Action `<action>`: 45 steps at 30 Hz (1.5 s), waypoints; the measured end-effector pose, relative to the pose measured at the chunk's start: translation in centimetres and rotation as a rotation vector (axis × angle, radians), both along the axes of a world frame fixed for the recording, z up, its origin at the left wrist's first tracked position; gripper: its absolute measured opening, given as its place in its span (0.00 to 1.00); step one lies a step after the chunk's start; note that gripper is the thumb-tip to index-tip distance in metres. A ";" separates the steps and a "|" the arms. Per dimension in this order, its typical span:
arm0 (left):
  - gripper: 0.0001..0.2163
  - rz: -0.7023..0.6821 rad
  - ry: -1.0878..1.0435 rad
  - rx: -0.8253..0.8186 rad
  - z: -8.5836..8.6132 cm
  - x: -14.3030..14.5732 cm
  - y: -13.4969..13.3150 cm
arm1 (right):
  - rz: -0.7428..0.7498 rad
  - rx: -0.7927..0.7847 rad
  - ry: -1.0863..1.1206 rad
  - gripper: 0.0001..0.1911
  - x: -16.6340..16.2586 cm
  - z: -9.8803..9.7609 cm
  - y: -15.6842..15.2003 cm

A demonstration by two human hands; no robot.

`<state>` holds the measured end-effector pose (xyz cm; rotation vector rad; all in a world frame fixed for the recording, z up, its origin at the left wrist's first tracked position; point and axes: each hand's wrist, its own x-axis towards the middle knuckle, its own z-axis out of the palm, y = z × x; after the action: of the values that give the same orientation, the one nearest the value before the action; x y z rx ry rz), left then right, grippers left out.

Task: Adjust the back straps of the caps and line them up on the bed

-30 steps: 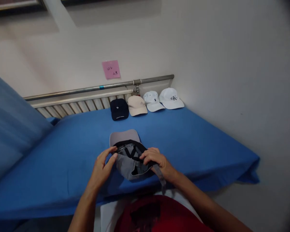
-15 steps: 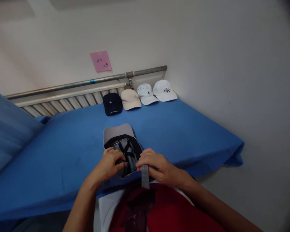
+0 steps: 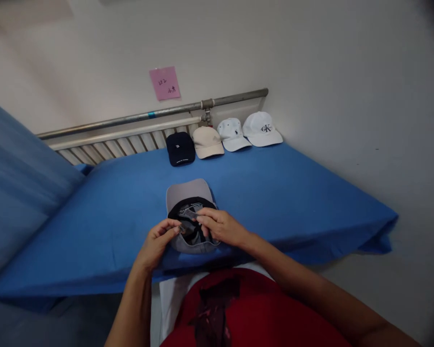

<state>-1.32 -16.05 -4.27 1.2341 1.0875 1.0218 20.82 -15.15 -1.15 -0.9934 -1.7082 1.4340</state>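
A grey cap [image 3: 188, 193] lies upside down on the blue mattress [image 3: 275, 193], brim pointing away from me, its dark lining showing. My left hand [image 3: 158, 241] pinches the near left rim of the cap. My right hand [image 3: 219, 226] reaches into the crown from the right, fingers closed on the lining or strap inside. Both hands sit at the near edge of the bed, just above my red shirt.
A row of caps lines the far end of the bed: a navy cap [image 3: 180, 148], a beige cap [image 3: 207, 142], a pale blue cap [image 3: 232, 134] and a white cap [image 3: 261, 128]. Behind them runs a metal rail [image 3: 130, 118]. A pink note [image 3: 164, 83] hangs on the wall.
The loose grey strap that hung over the bed's edge is out of sight. My right hand has moved forward into the crown, and the cap's back is folded inward.
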 end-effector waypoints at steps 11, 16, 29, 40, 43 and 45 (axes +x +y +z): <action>0.12 0.033 -0.184 -0.004 -0.9 -0.6 -0.6 | 0.023 -0.315 0.150 0.05 -2.5 -2.0 1.6; 0.08 0.060 -0.181 -0.004 -1.5 -0.6 -0.5 | 0.055 -0.351 0.153 0.05 -2.3 -2.1 1.5; 0.09 0.061 -0.185 -0.040 -1.3 0.2 0.0 | 0.249 -0.536 0.199 0.05 -1.4 -1.6 3.2; 0.09 0.079 -0.174 -0.046 -1.2 0.3 0.1 | 0.243 -0.546 0.135 0.03 -1.6 -1.5 3.4; 0.09 0.074 -0.169 -0.051 -1.3 0.3 0.2 | 0.247 -0.540 0.118 0.03 -1.7 -1.6 3.4; 0.09 0.065 -0.164 -0.058 -1.3 0.3 0.2 | 0.255 -0.537 0.104 0.02 -1.7 -1.6 3.4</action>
<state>-1.05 -15.84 -5.52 1.0553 1.0280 1.1130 19.13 -11.75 -2.73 -0.9684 -1.4388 2.1438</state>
